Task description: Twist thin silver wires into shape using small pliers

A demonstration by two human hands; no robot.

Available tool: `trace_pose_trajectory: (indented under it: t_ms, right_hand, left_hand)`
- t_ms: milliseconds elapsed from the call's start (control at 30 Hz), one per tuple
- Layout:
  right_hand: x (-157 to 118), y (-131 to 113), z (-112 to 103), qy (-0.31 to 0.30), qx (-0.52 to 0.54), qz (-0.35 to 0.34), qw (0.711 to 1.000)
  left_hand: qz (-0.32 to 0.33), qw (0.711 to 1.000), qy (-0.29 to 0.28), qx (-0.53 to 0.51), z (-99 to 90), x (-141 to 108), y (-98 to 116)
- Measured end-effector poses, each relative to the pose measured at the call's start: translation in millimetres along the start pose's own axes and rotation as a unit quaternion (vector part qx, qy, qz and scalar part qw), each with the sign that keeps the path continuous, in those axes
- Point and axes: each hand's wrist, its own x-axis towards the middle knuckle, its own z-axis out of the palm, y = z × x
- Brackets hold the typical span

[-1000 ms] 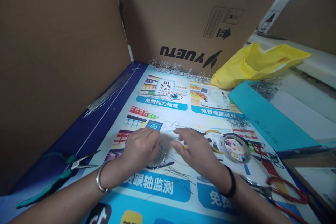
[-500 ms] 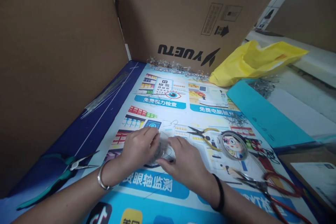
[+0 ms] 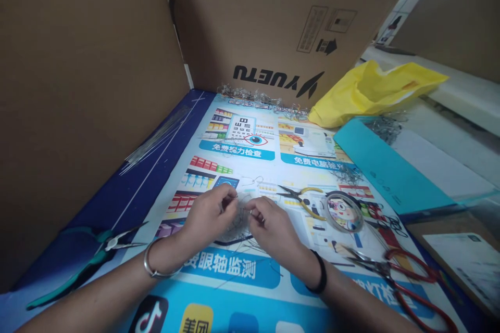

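Observation:
My left hand (image 3: 213, 214), with a silver bangle at the wrist, is pinched closed over the middle of the printed sheet (image 3: 250, 177). Facing it, my right hand (image 3: 271, 226), with a black band at the wrist, has its fingertips pressed together on thin wire. What the left fingertips hold is too small to make out. A tangle of thin silver wire (image 3: 239, 226) lies between and below the two hands. The hands are a small gap apart.
Green-handled pliers (image 3: 103, 250) lie left, yellow-handled pliers (image 3: 302, 199), a tape roll (image 3: 342, 212) and red-handled scissors (image 3: 390, 270) right. Straight wires (image 3: 156, 140) lie back left. Cardboard walls (image 3: 273, 21) stand behind; a yellow bag (image 3: 371, 91) is back right.
My right hand's fingers have drawn from a spread pose into a pinch, and its thumb has lifted. More of the wire tangle shows between the hands. The view has shifted slightly.

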Motion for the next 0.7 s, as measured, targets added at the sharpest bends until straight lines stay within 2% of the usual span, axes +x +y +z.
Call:
trace_pose_trajectory:
  t_ms: [167,300,467,700]
  right_hand:
    - [1.2,3.6,-1.5,0.025,0.007,-0.039,0.999]
    - [2.2,5.2,0.1,0.038,0.010,-0.062,0.997]
    - [3.2,7.5,1.9,0.034,0.017,-0.068,0.997]
    - [4.1,5.4,0.0,0.017,-0.001,-0.056,0.998]
  left_hand:
    - [-0.020,0.999,-0.011,-0.047,1.5,-0.8,-4.0]
    - [0.016,0.999,0.002,-0.036,4.7,-1.7,-7.7]
    - [0.098,0.994,0.029,0.036,6.5,-2.6,-9.7]
    - [0.173,0.970,0.022,0.170,4.1,-3.0,-8.8]
